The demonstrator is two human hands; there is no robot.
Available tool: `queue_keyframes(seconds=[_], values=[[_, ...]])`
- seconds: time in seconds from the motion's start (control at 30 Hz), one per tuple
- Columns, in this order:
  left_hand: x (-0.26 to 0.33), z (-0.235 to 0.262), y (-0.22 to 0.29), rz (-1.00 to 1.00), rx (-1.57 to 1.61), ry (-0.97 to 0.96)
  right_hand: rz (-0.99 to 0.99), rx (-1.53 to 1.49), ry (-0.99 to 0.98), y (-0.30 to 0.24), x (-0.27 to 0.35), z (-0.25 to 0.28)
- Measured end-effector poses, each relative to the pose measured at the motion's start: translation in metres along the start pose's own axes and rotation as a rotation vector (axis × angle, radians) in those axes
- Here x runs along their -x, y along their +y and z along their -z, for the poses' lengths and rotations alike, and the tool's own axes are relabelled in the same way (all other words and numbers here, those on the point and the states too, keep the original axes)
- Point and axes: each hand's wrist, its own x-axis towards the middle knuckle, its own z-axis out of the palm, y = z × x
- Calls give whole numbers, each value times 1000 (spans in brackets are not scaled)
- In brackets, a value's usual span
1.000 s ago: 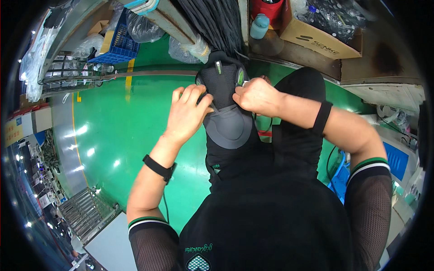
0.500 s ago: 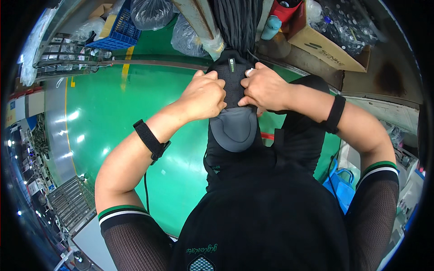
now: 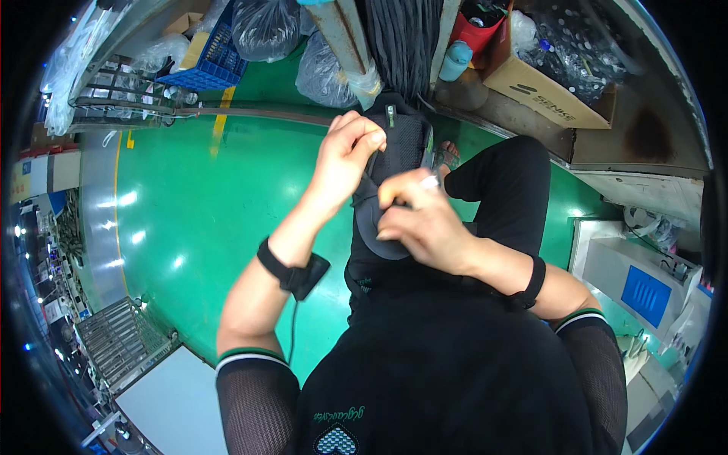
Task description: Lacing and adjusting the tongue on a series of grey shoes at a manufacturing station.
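On my lap lies a long padded piece (image 3: 400, 155) of black mesh with a small pale tag at its far end and a smooth, rounded dark grey near end. My left hand (image 3: 345, 155) is closed in a pinch at its left edge. From those fingers a thin black strip (image 3: 365, 186) runs down toward the grey end. My right hand (image 3: 428, 220) hovers over the grey part, fingers curled, thumb and forefinger a little apart. Motion blurs it, so any grip is unclear. Beyond the piece hangs a thick bundle of black strips (image 3: 402, 49).
A rusty metal post (image 3: 339, 34) stands left of the bundle, near clear plastic bags (image 3: 265, 30) and a blue crate (image 3: 208, 72). At the right are a light blue bottle (image 3: 456, 61), a red container (image 3: 476, 26) and a cardboard box (image 3: 546, 95). The floor (image 3: 227, 197) is green.
My right hand has come back toward me, from the mesh to over the grey end. My left hand has turned upward along the left edge. A sandalled foot now shows beyond the right knee.
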Motion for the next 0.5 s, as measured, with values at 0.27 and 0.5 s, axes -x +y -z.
queue_keyframes(seconds=[0.27,0.5], values=[[39,-24,25,227,486,224,-434,-954,128,44,-8,27],[58,-47,12,346,601,-1,-731,-1057,346,46,13,56]])
